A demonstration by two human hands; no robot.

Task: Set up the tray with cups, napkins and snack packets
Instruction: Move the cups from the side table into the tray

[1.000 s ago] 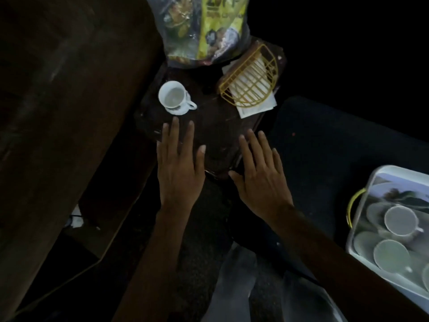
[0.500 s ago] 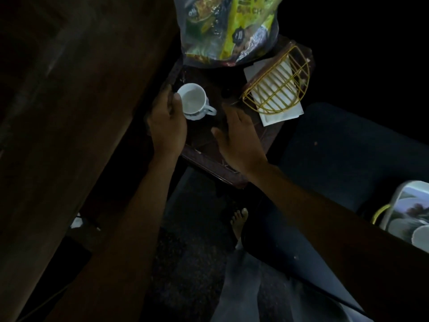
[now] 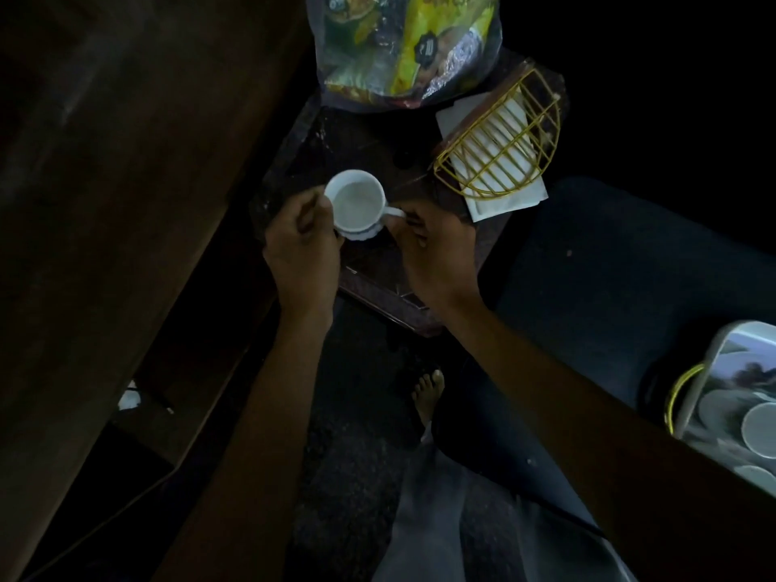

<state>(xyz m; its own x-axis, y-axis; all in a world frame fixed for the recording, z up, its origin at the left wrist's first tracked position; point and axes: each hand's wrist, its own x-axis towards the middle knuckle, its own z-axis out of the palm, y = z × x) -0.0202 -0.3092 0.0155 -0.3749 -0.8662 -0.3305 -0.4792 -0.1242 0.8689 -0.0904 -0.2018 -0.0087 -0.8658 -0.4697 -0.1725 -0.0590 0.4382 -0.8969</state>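
White china sits between our two hands: the cup (image 3: 356, 205) stands upright on its saucer (image 3: 361, 234) over the dark tray (image 3: 378, 270); whether the saucer rests on the tray or is raised off it we cannot tell. Our left hand (image 3: 303, 254) is curled against the cup's left side, fingers together, thumb at the rim. Our right hand (image 3: 436, 254) comes in from the other side, fingertips (image 3: 405, 218) touching the cup's handle; whether they pinch it we cannot tell in this dim light. Beyond the cup, at the tray's far end, lies the snack bag (image 3: 409, 48). To its right the napkins (image 3: 499, 161) sit under a yellow wire holder (image 3: 504, 144). Far right, a white bin (image 3: 730, 396) holds more cups.
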